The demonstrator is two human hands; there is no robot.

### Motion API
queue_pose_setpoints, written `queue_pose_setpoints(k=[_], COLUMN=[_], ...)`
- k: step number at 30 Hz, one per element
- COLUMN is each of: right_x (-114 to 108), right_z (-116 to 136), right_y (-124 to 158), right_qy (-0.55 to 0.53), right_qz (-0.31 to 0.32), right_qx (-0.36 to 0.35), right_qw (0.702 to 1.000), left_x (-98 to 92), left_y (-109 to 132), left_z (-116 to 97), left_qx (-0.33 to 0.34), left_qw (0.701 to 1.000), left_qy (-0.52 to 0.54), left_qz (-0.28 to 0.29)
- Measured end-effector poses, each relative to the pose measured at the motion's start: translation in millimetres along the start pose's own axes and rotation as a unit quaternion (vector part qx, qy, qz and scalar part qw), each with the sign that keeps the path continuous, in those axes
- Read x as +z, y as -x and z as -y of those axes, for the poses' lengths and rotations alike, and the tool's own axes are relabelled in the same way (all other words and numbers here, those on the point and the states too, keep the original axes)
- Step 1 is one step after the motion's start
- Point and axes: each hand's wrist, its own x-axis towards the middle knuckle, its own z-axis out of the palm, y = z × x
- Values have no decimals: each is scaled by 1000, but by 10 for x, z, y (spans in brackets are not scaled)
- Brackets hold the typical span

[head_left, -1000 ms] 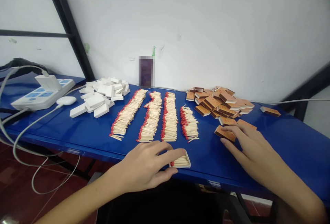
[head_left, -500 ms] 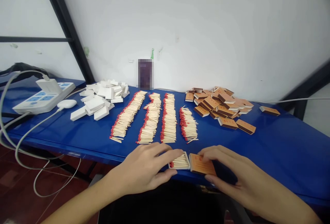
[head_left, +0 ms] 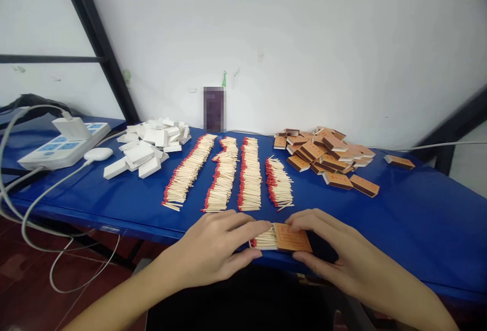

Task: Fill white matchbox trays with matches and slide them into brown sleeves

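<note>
At the table's front edge, my left hand (head_left: 224, 247) grips a white matchbox tray (head_left: 265, 247) between thumb and fingers. Red-headed matches fill the tray, part of it hidden under my fingers. My right hand (head_left: 327, 247) holds an orange matchbox sleeve (head_left: 293, 238) by its far and near sides. The sleeve's left end meets the tray's right end and covers a little of it. Just behind my hands lie rows of loose matches (head_left: 249, 178), their red heads toward the left.
A heap of white trays (head_left: 152, 143) lies at the back left, and a pile of orange sleeves (head_left: 323, 151) at the back right. One sleeve (head_left: 399, 162) lies apart. A power strip (head_left: 64, 145) with cables is on the left. A wall (head_left: 304, 41) stands behind the blue table (head_left: 411, 219).
My right hand has moved left with the sleeve. The gap between sleeve and tray has closed, and the sleeve's end now overlaps the tray. My left hand has stayed nearly still.
</note>
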Motion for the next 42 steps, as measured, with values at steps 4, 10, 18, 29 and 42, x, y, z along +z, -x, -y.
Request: queue_pose_setpoints(k=[4, 10, 18, 29, 42], right_x=[19, 82, 286, 337, 383], right_z=[-20, 21, 155, 201, 210], right_y=[-49, -109, -216, -234, -227], right_qy=[-9, -14, -2, -9, -24], right_qz=[3, -8, -61, -52, -56], right_qx=[-27, -62, -142, -135, -123], right_qw=[1000, 998, 988, 989, 991], left_x=[-37, -57, -45, -4, 4], left_y=[-9, -13, -37, -19, 2], left_z=[-8, -6, 7, -2, 6], left_qx=[-1, -24, 9, -48, 6], left_qw=[1000, 998, 997, 998, 999], left_qy=[23, 60, 63, 23, 0], left_qz=[1, 2, -36, -14, -40])
